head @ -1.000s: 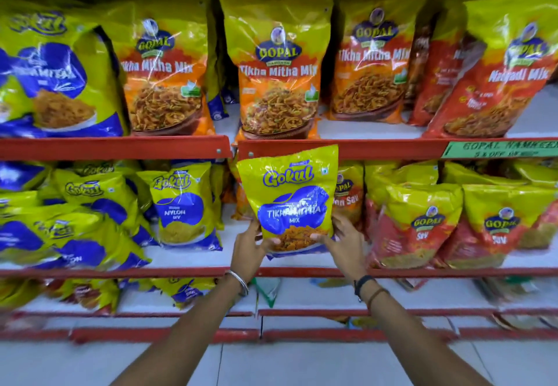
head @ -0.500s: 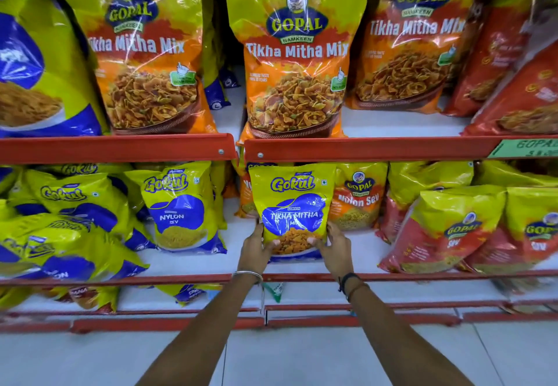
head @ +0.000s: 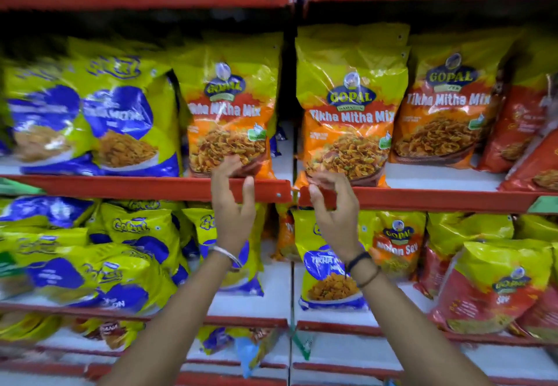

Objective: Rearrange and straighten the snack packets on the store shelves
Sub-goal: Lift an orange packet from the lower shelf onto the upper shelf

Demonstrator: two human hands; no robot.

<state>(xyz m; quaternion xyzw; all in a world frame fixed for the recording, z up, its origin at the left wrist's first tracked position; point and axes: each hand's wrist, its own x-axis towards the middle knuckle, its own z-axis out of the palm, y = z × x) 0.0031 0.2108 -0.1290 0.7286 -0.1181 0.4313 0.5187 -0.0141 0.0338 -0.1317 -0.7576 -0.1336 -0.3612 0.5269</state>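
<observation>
My left hand point(head: 232, 204) and my right hand point(head: 330, 207) are raised in front of the red rail point(head: 151, 187) of the upper shelf, fingers spread, holding nothing. Just above them stand two large Gopal Tikha Mitha Mix packets, one point(head: 229, 113) over my left hand and one point(head: 350, 107) over my right. The small Gokul Tikha Mitha Mix packet point(head: 326, 280) stands upright on the middle shelf below my right wrist, partly hidden by my forearm.
Large blue and yellow Gokul packets point(head: 90, 120) fill the upper shelf's left. More Gopal packets point(head: 447, 107) and red ones point(head: 522, 132) stand at right. The middle shelf holds small Gokul packets point(head: 90, 265), a Nylon Sev packet point(head: 395, 246) and red Sev packets point(head: 495, 289).
Both hands let go of the small Gokul packet, which stays on the middle shelf, and rose to the upper shelf's rail. The view tilted upward.
</observation>
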